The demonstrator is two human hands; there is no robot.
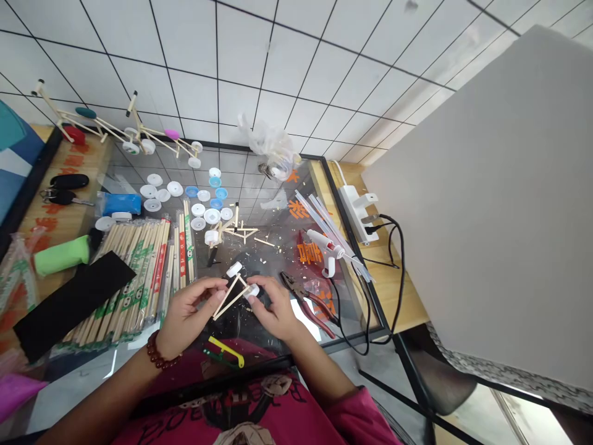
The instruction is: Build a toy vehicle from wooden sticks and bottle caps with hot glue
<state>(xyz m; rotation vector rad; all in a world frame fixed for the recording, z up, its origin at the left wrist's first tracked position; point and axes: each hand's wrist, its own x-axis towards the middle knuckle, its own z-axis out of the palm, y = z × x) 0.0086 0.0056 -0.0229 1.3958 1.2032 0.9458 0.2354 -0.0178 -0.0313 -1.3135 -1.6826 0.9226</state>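
Note:
A small triangular frame of wooden sticks with white bottle caps is held between both hands above the glass tabletop. My left hand pinches a stick on the frame's left side. With thumb and fingers, my right hand grips the white bottle cap at the frame's right corner. Another white cap sits at the upper end. Just beyond the hands lies a second stick piece with a white cap. A yellow-handled cutter-like tool rests in front of me.
Pliers and a glue gun with its cord lie at right, by glue sticks and a power strip. Wrapped chopsticks and a black strip are left. Loose caps and finished-looking stick models stand farther back.

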